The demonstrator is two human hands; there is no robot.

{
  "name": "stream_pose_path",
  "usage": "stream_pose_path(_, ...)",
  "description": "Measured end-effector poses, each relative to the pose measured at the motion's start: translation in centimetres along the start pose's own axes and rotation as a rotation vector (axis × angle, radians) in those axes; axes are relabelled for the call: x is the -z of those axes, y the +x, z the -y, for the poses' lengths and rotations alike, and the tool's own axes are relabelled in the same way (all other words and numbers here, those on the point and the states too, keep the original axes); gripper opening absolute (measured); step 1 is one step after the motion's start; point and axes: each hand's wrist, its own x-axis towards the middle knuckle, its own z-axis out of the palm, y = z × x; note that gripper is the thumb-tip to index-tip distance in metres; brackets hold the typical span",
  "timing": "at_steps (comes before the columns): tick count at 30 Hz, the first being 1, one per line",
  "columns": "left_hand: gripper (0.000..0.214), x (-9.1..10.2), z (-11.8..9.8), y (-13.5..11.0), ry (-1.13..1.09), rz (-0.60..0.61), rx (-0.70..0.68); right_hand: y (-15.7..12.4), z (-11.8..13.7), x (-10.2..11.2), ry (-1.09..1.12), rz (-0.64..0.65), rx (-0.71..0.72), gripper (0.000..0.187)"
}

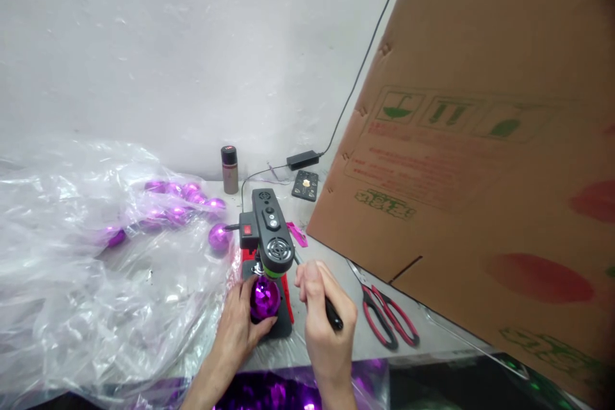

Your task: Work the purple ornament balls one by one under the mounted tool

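Observation:
My left hand [243, 307] curls its fingers and thumb around a shiny purple ball [265, 298], an ornament bauble by its look. The ball rests low under the head of a small black bench machine [270, 230] with round vents, several buttons and a green ring at its lower end. My right hand [327, 314] is closed around a black handle [333, 315], whose end sticks out of the fist. A thin rod runs from the fist toward the machine; I cannot tell whether it joins it. Red strips [288, 300] flank the machine's dark base.
Clear plastic sheeting [158, 295] with several purple balls [177, 214] fills the left. A dark-capped bottle [229, 170], a power adapter [302, 160] and a black card-like thing [305, 186] lie behind. Red-handled scissors [384, 314] lie right, beside a large leaning cardboard box [456, 205].

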Motion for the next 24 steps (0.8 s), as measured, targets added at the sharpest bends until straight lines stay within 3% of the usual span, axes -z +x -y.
stream_pose_path(4, 0.076, -0.9, 0.0, 0.4, -0.082, -0.001, 0.005, -0.2, -0.2, 0.3, -0.004, 0.02, -0.02, 0.042)
stream_pose_path(11, 0.079, -3.1, 1.9, 0.0, -0.231, -0.067, 0.077, -0.9, -0.8, 0.7, 0.019, 0.05, -0.009, 0.038)
stream_pose_path(24, 0.074, -3.1, 0.8, 0.2, -0.184, -0.038, 0.101, -4.5, -4.7, -0.3, 0.017, -0.117, 0.019, 0.038)
